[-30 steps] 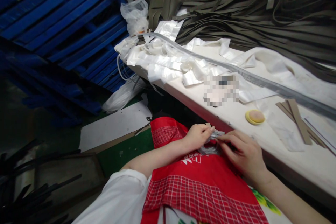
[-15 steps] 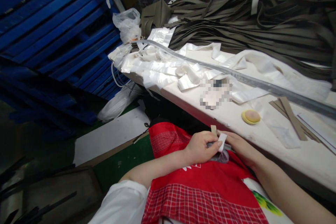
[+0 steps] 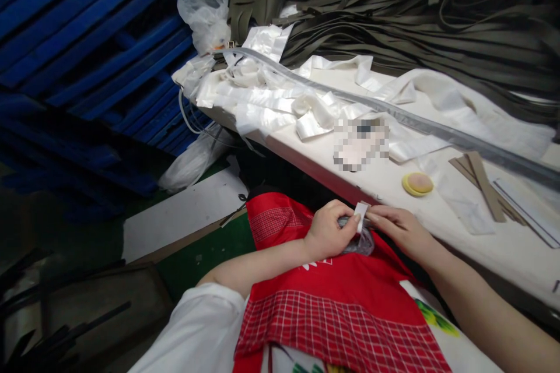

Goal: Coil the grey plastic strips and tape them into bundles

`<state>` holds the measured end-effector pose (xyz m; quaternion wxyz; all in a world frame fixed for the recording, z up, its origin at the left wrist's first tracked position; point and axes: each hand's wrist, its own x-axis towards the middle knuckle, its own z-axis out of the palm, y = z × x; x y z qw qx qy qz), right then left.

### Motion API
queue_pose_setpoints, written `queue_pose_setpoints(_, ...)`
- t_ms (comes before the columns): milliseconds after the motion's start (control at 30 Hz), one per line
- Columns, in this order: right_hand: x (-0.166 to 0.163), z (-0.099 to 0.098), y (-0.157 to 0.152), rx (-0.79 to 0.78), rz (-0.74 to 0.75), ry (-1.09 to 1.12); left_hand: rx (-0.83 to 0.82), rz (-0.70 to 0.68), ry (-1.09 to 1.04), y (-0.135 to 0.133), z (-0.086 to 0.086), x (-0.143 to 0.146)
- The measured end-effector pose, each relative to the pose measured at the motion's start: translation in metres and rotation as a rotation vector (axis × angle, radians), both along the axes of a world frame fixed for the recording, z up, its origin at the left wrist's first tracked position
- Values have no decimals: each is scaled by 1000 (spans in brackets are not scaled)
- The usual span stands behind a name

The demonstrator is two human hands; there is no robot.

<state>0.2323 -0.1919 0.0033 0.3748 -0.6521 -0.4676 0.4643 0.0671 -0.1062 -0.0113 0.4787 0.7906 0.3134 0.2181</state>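
Observation:
My left hand (image 3: 330, 229) is closed in front of the red apron, thumb pressed on a short white strip (image 3: 360, 217) that stands up from its grip. Crumpled clear plastic (image 3: 364, 243) bulges out beneath the thumb and fingers. From the other side, my right hand (image 3: 402, 230) meets it with its fingertips pinched together, right beside the white strip. What those fingertips hold is mostly covered; only a small brownish edge shows there.
A white table (image 3: 389, 204) runs along my right, carrying a round yellow-rimmed pad (image 3: 417, 184), brown strips (image 3: 485, 186), glossy white ribbon (image 3: 315, 119) and a heap of dark straps (image 3: 394, 41). Blue slatted stacks (image 3: 96, 52) stand at left. A white board (image 3: 184, 215) lies low down.
The beige strip that stuck up between my hands has dropped almost out of sight. My right fingertips have come together beside the white strip. The view has shifted slightly.

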Motion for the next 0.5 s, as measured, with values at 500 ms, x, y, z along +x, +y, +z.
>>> queue_pose_setpoints(500, 13, 5, 5, -183, 101, 101, 25, -22, 97, -6, 11, 3)
